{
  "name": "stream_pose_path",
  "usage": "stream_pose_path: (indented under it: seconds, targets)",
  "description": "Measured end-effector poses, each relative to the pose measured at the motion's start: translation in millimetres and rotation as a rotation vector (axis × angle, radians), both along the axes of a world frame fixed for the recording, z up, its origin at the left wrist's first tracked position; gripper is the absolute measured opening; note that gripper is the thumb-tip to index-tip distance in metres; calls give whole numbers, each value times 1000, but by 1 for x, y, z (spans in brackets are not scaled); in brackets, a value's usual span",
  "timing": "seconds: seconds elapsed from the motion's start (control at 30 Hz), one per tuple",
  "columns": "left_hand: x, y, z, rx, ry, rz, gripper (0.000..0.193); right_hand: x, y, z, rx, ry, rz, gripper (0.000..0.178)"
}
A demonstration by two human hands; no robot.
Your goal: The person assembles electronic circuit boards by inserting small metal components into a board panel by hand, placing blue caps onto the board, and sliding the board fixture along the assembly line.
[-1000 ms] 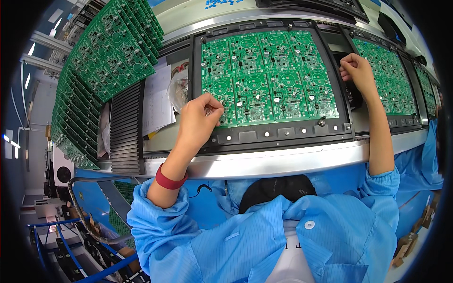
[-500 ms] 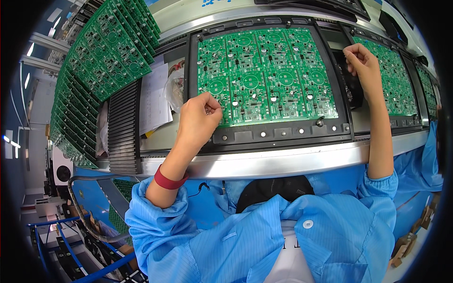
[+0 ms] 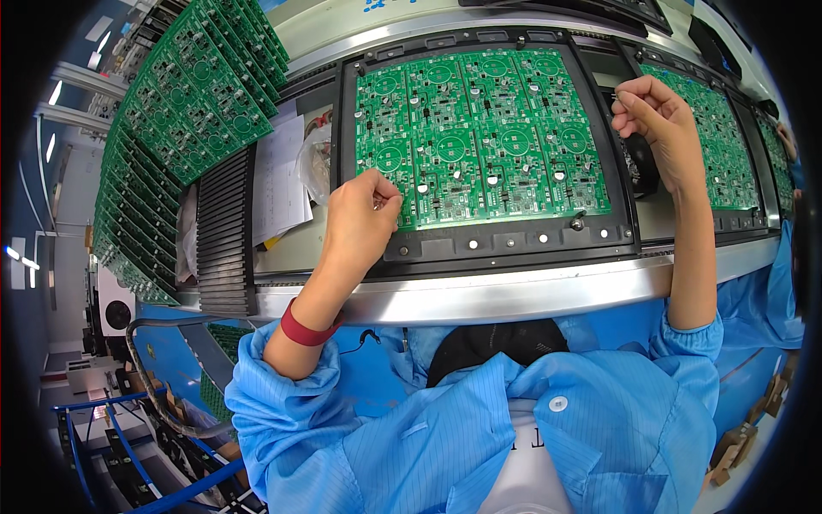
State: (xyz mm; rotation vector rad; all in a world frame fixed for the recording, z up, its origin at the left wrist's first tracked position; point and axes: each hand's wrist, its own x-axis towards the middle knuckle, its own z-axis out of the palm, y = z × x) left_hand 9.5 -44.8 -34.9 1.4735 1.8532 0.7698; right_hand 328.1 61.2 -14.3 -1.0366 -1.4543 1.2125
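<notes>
A green circuit board panel (image 3: pixel 501 107), dotted with small parts and ringed outlines, lies in a black carrier frame (image 3: pixel 449 254) in front of me. My left hand (image 3: pixel 358 221) is closed above the panel's near left corner; some small silvery bits show between its curled fingers, too small to name. My right hand (image 3: pixel 664 128) hovers past the frame's right side, thumb and forefinger pinched on a tiny electronic component at the fingertips. Beneath it, partly covered by the hand, is a black bin (image 3: pixel 644 167) with small parts inside.
To the left, several green boards (image 3: pixel 193 94) stand upright in a black slotted rack (image 3: pixel 226 231). Papers (image 3: pixel 278 180) and a clear plastic bag (image 3: pixel 317 158) lie beside it. Another framed board (image 3: pixel 715 141) is at right, near a co-worker's hand (image 3: pixel 784 137). A metal rail (image 3: pixel 479 295) edges the bench.
My right hand has shifted slightly left and turned, and a tiny component now shows at its fingertips. My left hand has barely moved. A co-worker's hand has appeared at far right.
</notes>
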Motion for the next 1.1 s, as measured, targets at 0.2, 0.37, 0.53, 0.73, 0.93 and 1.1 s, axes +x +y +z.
stream_pose_path:
  seconds: [0.2,0.37,0.53,0.73,0.93,1.1]
  targets:
    - [-2,-3,-5,109,84,-69,5,-3,-14,5,-34,-90,55,10]
    - [-2,-4,-8,190,182,-136,4,-1,-29,4,-38,-142,63,8]
    - [-2,-5,-2,128,-66,-47,6,4,-42,0,-53,-143,61,6]
    - [-25,-9,1,4,-623,42,18,7,-53,0,-155,-217,100,7]
    - [-28,-13,18,-147,-828,9,16,5,-53,-12,111,-548,133,7]
    - [-25,-13,12,-115,-826,31,15,-1,-52,-8,182,-717,186,8]
